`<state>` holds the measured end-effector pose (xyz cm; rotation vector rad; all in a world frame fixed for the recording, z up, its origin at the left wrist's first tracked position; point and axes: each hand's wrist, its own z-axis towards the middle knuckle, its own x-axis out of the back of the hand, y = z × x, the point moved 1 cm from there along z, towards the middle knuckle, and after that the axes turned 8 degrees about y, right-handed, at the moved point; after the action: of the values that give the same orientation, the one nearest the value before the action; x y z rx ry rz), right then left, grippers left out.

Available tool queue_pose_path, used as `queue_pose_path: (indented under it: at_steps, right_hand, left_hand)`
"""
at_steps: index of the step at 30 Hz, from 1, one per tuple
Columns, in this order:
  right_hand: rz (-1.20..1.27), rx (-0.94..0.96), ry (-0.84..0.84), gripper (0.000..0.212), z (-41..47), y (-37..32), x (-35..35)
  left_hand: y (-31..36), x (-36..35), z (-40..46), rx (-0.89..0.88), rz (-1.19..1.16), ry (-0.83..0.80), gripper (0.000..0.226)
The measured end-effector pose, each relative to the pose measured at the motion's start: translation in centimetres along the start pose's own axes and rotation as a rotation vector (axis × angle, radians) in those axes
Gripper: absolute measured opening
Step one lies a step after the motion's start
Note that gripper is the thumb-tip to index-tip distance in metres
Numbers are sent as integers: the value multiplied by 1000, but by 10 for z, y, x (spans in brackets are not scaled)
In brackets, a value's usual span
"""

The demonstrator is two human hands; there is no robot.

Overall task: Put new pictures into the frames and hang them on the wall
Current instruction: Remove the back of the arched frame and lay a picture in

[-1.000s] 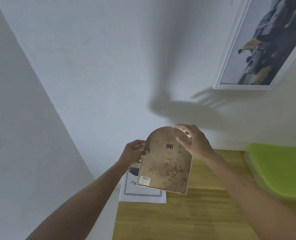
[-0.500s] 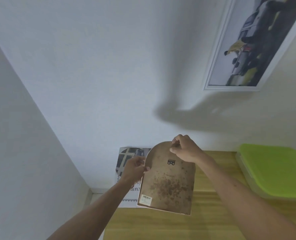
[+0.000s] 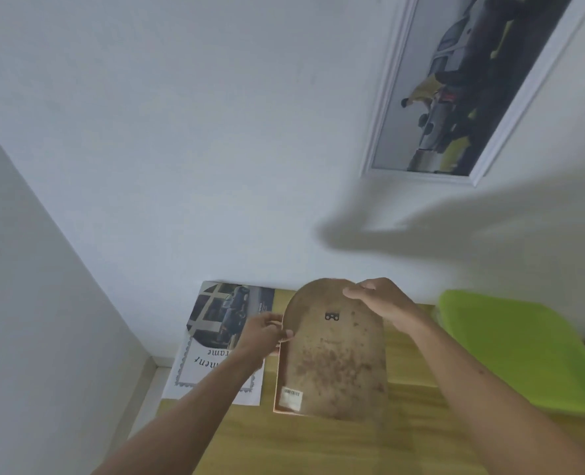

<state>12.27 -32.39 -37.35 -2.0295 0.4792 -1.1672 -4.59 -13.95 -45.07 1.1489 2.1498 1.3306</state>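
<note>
White wall (image 3: 188, 138) filling the upper view, meeting a second wall (image 3: 27, 303) in a corner at left; broad soft shadow (image 3: 438, 231) across its right part. Wooden table (image 3: 318, 447) below, butted against the wall. White-framed picture (image 3: 462, 87) hung at upper right, tilted in this wide-angle view, showing dark figures with yellow patches; details blurred. Green plastic lid (image 3: 517, 347) on the table at right, on a clear box whose contents cannot be told. Arched picture frame (image 3: 332, 351) held above the table at centre, back side toward the camera: brown, stained backing board, rounded top, straight bottom edge. Printed sheet (image 3: 215, 337) flat on the table to the left of the frame, upper end against the wall; arched photograph at the top, ornate lettering below, reading upside down, partly hidden by the left forearm. Right hand (image 3: 380, 303) closed on the rounded top edge of the frame, fingertips curled over the back. Left hand (image 3: 267, 332) gripping the left edge of the frame just below the curve, thumb on the backing. White barcode sticker (image 3: 292, 397) at the lower left corner of the backing. Small black metal hanger (image 3: 332, 316) high on the backing, just below the right fingertips.
</note>
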Motion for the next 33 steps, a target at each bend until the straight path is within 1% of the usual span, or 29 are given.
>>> queue_pose_path:
  at_steps: [2,4,8,11,13,15,16,20,22,25,27,29,31,33]
  right_hand:
    - [37,-44,-4,35,2,17,13]
    - [61,-70,-30,37,5,39,21]
    - [204,-96,-84,19,7,75,25]
    - [293,-164,-73,18,14,102,26]
    - [357,-232,-63,18,18,120,28]
    - [407,-298,-64,14,21,135,31]
    - [431,-327,-62,12,22,142,32]
    - [513,-412,-50,9,21,170,31]
    - [477,-411,-8,8,20,187,30]
    - [424,-396,40,14,24,205,36]
    - [428,-413,70,27,24,212,40]
    - [414,-424,141,41,18,211,41]
    - [390,-396,214,47,15,211,40]
    - [361,-416,256,51,20,220,34]
  left_hand:
    - [4,-9,3,29,-87,50,21]
    - [5,-15,9,51,-165,81,22]
    - [4,-32,15,62,-235,109,31]
    - [0,-49,15,36,-236,105,47]
    - [-7,-58,11,23,-216,23,61]
    - [-13,-65,2,21,-109,-95,70]
    - [-17,-67,-1,35,-62,-116,75]
    - [-39,-74,-7,130,-79,-27,84]
    - [-46,-76,-11,162,-65,17,84]
    - [-51,-73,-10,179,-53,46,85]
    - [-50,-67,-5,188,-25,73,85]
    - [-49,-57,-1,195,-5,108,84]
    - [-49,-48,3,196,14,131,82]
    - [-52,-41,6,205,31,145,81]
